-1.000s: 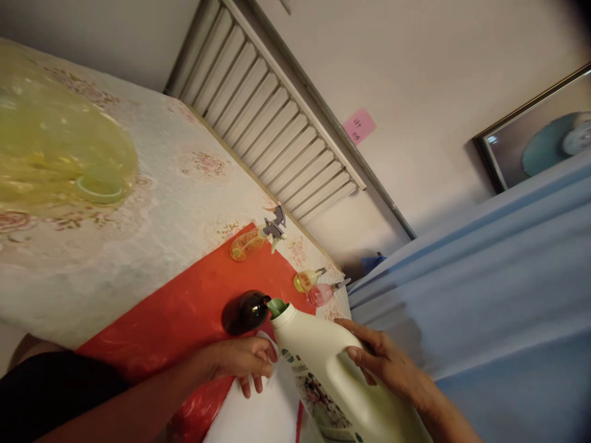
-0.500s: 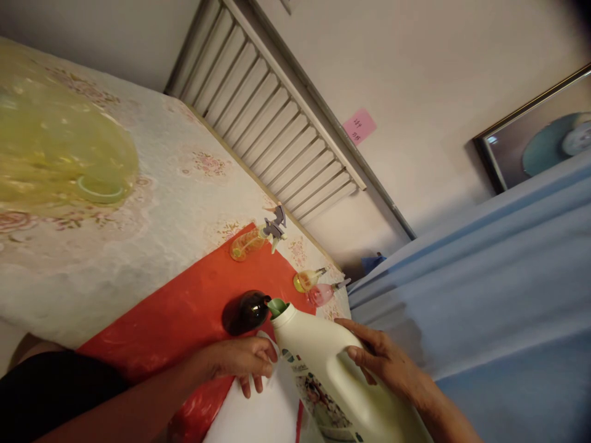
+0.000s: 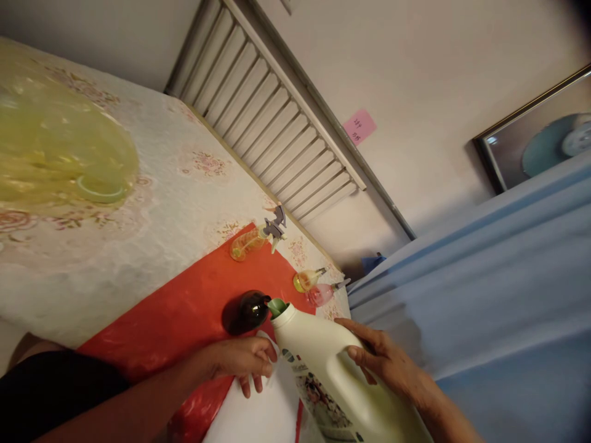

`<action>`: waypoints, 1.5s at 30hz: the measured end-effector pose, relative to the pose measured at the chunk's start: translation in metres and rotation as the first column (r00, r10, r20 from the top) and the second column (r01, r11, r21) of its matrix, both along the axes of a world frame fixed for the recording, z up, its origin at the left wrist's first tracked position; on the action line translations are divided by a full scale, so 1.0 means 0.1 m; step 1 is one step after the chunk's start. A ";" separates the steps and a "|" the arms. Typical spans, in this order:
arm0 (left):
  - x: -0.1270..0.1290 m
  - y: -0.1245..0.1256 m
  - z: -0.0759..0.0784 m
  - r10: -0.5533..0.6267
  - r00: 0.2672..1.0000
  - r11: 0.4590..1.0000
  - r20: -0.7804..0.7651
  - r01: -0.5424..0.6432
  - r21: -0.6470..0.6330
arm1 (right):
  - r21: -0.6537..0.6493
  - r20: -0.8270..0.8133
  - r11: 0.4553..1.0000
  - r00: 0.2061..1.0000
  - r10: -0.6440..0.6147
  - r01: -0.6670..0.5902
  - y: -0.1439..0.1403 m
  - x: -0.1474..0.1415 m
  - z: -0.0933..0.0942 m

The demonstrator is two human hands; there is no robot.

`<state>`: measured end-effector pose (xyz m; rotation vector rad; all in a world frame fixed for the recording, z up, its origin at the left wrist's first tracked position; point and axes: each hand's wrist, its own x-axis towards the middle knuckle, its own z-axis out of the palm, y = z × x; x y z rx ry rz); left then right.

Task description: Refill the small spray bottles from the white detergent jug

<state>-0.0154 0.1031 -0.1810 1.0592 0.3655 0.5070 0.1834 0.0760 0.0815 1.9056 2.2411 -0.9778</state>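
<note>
My right hand point(image 3: 381, 354) grips the built-in handle of a large cream detergent jug point(image 3: 318, 351) with a printed label. The jug is tilted, and its green spout point(image 3: 278, 307) meets the neck of a dark, glossy bottle point(image 3: 253, 309). From this angle I cannot tell whether liquid is flowing. My left hand point(image 3: 249, 363) hovers beside the jug, just below the dark bottle, with its fingers loosely bent and apart. Under it lies a white sheet or cloth point(image 3: 258, 409); part of it shows near the fingertips.
A red plastic sheet point(image 3: 184, 307) covers part of the floral tablecloth point(image 3: 175, 215). On or near it stand a yellow spray bottle point(image 3: 248, 244), a small yellow bottle point(image 3: 305, 280) and a pink one point(image 3: 319, 295). A yellow-green plastic bag point(image 3: 64, 135) lies left. A radiator point(image 3: 272, 104) and blue curtain point(image 3: 480, 277) are behind.
</note>
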 end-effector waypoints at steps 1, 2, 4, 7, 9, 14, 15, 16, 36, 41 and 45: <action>0.00 0.00 0.00 -0.001 1.000 1.000 0.001 0.001 0.004 | 0.001 0.001 1.000 1.000 0.005 -0.005 0.00 0.00 0.00; 0.00 0.00 0.00 -0.004 1.000 1.000 0.003 0.004 0.007 | 0.001 0.002 1.000 1.000 0.008 -0.008 0.00 -0.01 0.01; 0.00 0.00 -0.01 -0.004 1.000 1.000 0.006 0.004 0.005 | 0.004 0.005 1.000 1.000 0.005 -0.006 0.00 -0.01 0.01; 0.01 0.01 -0.03 0.003 1.000 1.000 0.019 -0.003 0.002 | 0.012 0.020 1.000 1.000 0.001 -0.002 0.00 -0.01 0.02; 0.01 0.01 -0.04 0.005 1.000 1.000 0.021 -0.005 0.004 | 0.011 0.016 1.000 1.000 0.002 -0.002 0.00 0.00 0.01; 0.02 0.02 -0.05 0.011 1.000 1.000 0.019 -0.011 0.010 | 0.010 0.010 1.000 1.000 0.002 -0.002 0.00 0.00 0.01; 0.03 0.02 -0.06 0.010 1.000 1.000 0.020 -0.011 0.010 | 0.015 0.014 1.000 1.000 0.004 -0.004 0.00 0.00 0.02; 0.03 0.03 -0.08 0.007 1.000 1.000 0.021 -0.008 0.008 | 0.019 0.017 1.000 1.000 0.008 -0.009 0.00 -0.01 0.02; 0.03 0.03 -0.07 0.013 1.000 1.000 -0.001 -0.013 0.016 | 0.000 0.041 1.000 0.999 0.001 -0.001 0.00 -0.01 0.04; 0.03 0.03 -0.07 0.008 1.000 1.000 0.002 -0.008 0.015 | -0.005 0.019 1.000 1.000 0.017 -0.017 0.00 -0.03 0.05; 0.03 0.03 -0.07 -0.002 1.000 1.000 0.015 0.002 0.006 | -0.014 0.019 1.000 1.000 0.012 -0.011 0.00 -0.05 0.06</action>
